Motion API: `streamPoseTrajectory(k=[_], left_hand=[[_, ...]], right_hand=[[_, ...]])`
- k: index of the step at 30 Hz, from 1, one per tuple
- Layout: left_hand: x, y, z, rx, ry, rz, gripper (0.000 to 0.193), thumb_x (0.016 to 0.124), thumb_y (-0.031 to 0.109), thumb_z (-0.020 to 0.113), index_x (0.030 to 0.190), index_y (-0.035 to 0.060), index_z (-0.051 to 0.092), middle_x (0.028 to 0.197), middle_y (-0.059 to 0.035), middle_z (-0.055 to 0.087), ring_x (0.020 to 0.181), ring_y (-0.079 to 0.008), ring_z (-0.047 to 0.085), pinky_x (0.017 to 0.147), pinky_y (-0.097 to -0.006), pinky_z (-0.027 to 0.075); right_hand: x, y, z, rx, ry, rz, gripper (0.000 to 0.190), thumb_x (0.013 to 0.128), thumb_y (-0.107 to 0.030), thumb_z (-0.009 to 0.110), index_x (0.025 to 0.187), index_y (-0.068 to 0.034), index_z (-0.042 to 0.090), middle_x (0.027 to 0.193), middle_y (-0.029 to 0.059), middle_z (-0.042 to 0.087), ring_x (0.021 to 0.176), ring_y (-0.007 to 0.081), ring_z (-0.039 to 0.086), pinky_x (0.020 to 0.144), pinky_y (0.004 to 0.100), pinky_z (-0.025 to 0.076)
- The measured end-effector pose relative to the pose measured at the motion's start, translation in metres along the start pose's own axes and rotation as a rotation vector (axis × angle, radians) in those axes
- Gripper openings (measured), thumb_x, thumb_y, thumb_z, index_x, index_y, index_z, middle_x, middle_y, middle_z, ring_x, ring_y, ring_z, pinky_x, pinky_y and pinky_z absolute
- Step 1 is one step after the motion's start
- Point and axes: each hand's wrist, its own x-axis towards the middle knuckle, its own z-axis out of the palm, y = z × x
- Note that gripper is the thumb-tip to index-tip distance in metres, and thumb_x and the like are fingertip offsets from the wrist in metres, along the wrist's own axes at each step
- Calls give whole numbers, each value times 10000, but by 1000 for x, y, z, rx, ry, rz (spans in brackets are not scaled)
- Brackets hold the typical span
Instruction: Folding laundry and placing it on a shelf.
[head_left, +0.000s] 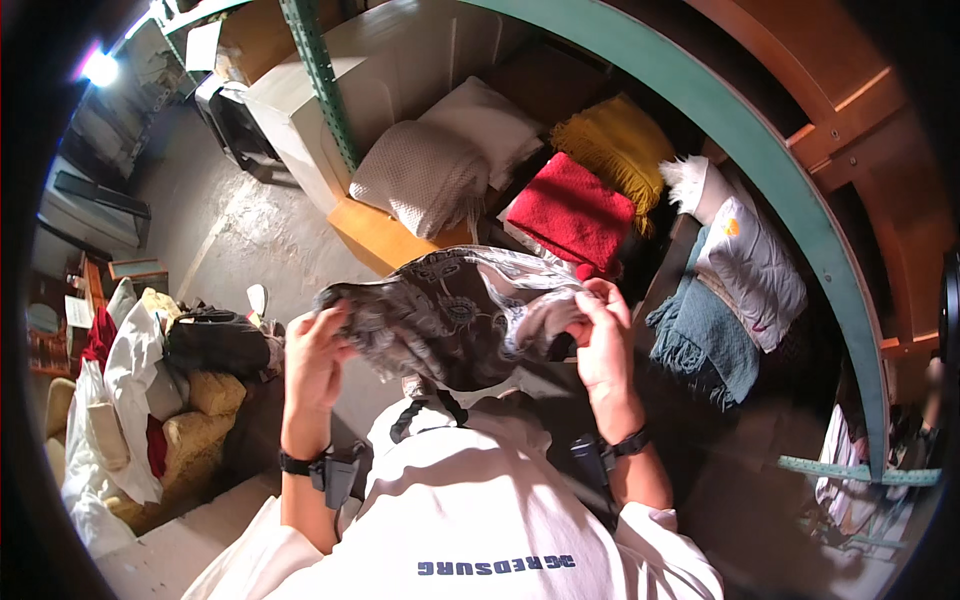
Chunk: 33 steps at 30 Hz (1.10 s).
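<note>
A dark patterned cloth (457, 307) with pale paisley-like figures hangs stretched between my two hands in front of my body. My left hand (322, 349) grips its dark left end. At the right end, my right hand (602, 322) pinches the lighter, bunched part. Just beyond the cloth lies a folded red blanket (574, 214) with pompoms. A beige knitted blanket (420, 176) and a white folded cloth (484, 124) lie farther left, and a yellow fringed blanket (619, 142) is behind the red one.
A green metal shelf beam (817, 225) curves along the right, with a green upright (319, 75) at upper left. Blue-green fringed blankets (712, 330) and a white padded textile (750, 270) lie right. A yellow upholstered armchair (195, 442) piled with cloths and a black bag (214, 341) stands left.
</note>
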Motion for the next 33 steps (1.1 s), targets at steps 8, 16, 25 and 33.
streamPoseTrajectory(k=[8, 16, 25, 33], left_hand=[[-19, 11, 81, -157, -273, -212, 203, 1014, 109, 611, 1079, -56, 711, 1061, -110, 744, 920, -196, 733, 815, -374, 617], [-13, -3, 63, -38, -246, -231, 188, 1011, 150, 652, 977, -19, 725, 962, -28, 721, 850, -89, 666, 768, -280, 548], [0, -18, 43, 37, -417, -278, 324, 737, -31, 528, 1046, 8, 618, 960, 7, 618, 817, -98, 502, 707, -273, 436], [28, -9, 26, -174, -789, -337, 620, 759, -68, 597, 1373, -80, 510, 1381, -94, 583, 1396, -184, 451, 1181, -321, 346]], right_hand=[[-45, -11, 125, -412, -521, -373, 466, 941, 8, 725, 1376, -62, 575, 956, -19, 633, 823, 18, 553, 735, 196, 478], [-42, 20, 148, -480, -452, -388, 556, 908, 12, 762, 1418, -69, 557, 982, 35, 675, 851, 61, 628, 771, 230, 529], [-41, 49, 166, -788, -442, -635, 635, 847, -58, 820, 1431, -52, 572, 1094, 80, 660, 871, 161, 636, 793, 302, 541], [-33, 64, 158, -610, -259, -682, 326, 935, -16, 705, 1259, -29, 667, 1117, 94, 693, 969, 214, 668, 869, 332, 539]])
